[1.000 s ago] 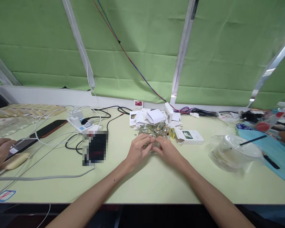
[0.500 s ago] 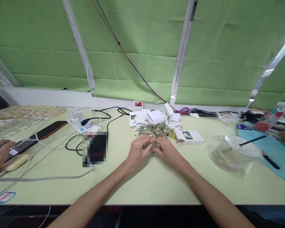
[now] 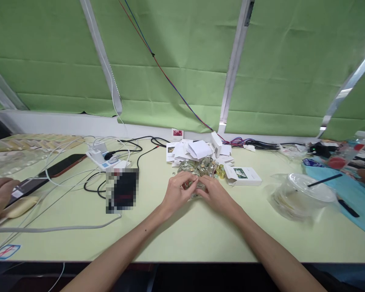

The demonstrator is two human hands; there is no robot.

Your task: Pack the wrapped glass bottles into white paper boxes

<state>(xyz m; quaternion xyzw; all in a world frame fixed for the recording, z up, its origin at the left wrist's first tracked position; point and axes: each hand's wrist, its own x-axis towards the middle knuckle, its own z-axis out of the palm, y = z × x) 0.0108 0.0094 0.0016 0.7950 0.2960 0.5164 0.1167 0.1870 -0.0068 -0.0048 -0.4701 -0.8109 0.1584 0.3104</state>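
Note:
At the middle of the table my left hand (image 3: 179, 187) and my right hand (image 3: 215, 192) meet, thumbs and fingertips bent in towards each other in a pinch. Whatever lies between the fingertips is too small and covered to name. Clear glass shows in the gap under the fingers. Just beyond the hands is a heap of small clear glass bottles (image 3: 207, 163), partly hidden by them. Gold-yellow caps or bottles (image 3: 220, 171) stand at the heap's right side. Right of these, a white carton with a flower picture (image 3: 245, 177) lies flat.
Behind the heap are piled white folded papers and cartons (image 3: 198, 149). On the left are a power strip (image 3: 108, 164), cables, a blurred-out dark device (image 3: 124, 190) and another person's hand (image 3: 0, 196) by a phone (image 3: 67, 164). A bagged plastic bowl (image 3: 305, 190) stands right.
Both hands stay in the same place, with only a slight shift of the left fingers. The other person's hand at the far left has barely moved.

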